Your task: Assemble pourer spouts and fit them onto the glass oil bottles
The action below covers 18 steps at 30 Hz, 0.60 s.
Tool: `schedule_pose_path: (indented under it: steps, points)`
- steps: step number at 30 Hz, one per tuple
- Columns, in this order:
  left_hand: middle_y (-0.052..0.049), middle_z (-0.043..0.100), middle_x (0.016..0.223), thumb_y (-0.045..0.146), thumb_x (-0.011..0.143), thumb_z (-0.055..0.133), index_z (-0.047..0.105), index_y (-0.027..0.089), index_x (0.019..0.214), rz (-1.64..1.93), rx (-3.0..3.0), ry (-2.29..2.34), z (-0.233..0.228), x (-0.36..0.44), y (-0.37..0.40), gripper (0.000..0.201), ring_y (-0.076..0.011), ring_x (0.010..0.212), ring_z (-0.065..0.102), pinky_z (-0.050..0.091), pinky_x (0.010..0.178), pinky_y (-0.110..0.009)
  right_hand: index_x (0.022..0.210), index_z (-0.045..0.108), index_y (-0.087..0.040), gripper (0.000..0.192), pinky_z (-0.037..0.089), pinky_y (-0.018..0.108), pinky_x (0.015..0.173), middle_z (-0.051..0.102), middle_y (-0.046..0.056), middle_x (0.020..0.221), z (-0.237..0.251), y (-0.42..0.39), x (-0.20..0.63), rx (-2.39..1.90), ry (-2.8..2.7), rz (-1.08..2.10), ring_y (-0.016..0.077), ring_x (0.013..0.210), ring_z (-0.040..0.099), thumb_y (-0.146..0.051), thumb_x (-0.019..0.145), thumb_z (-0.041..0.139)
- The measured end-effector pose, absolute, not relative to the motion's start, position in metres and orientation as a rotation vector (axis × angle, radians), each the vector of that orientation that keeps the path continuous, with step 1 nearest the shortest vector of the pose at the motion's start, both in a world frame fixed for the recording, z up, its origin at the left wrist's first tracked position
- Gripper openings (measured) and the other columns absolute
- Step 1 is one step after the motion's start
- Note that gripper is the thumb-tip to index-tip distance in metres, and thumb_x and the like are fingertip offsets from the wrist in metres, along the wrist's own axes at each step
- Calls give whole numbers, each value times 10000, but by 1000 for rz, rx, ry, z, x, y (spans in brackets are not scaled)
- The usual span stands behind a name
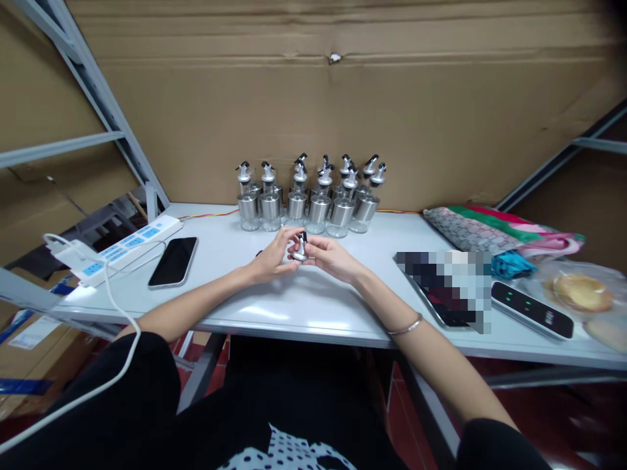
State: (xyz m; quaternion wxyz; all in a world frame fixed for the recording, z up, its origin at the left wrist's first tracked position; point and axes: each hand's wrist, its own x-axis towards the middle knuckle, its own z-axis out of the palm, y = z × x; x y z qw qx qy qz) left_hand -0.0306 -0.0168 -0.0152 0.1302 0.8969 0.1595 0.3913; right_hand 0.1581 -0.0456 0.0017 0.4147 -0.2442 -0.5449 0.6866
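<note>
Above the table's middle, a silver pour spout with a black flip top (300,250) is held between my two hands. My right hand (334,257) pinches it from the right with thumb and fingers. From the other side, the curled fingers of my left hand (277,257) close around it; their exact contact is partly hidden. Just beyond my hands stand several glass bottles with steel sleeves (320,210) in rows, fitted with similar spouts. A small dark object (259,252) shows partly behind my left wrist.
Left on the white table (235,303) are a phone (174,262) and a power strip (132,245) with a white cable. At right lie a partly pixelated tablet-like device (441,294), a black-and-white device (531,309), folded fabric (490,228) and bagged round food (582,292). Cardboard (274,111) rises behind.
</note>
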Motion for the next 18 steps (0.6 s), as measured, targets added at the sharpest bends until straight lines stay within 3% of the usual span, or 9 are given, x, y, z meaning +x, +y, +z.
schedule_pose_path:
  steps: [6,18]
  points:
    - [-88,463,1104,152,720,527,402,187,1281,1243,2580,555,-5,-30,-25,576,-220,1018,493,440,923,-370,930,727,-162,336,513,373,874,725,80,949,7,-48,157,-559,-1270,1774,185,874,669,-386,687,786]
    - [-89,496,1127,134,717,521,424,198,1293,1129,2672,663,-7,-33,-25,588,-225,1033,515,421,953,-384,885,708,-160,330,515,339,819,684,44,844,1,-45,155,-645,-1284,1725,150,804,631,-422,693,766]
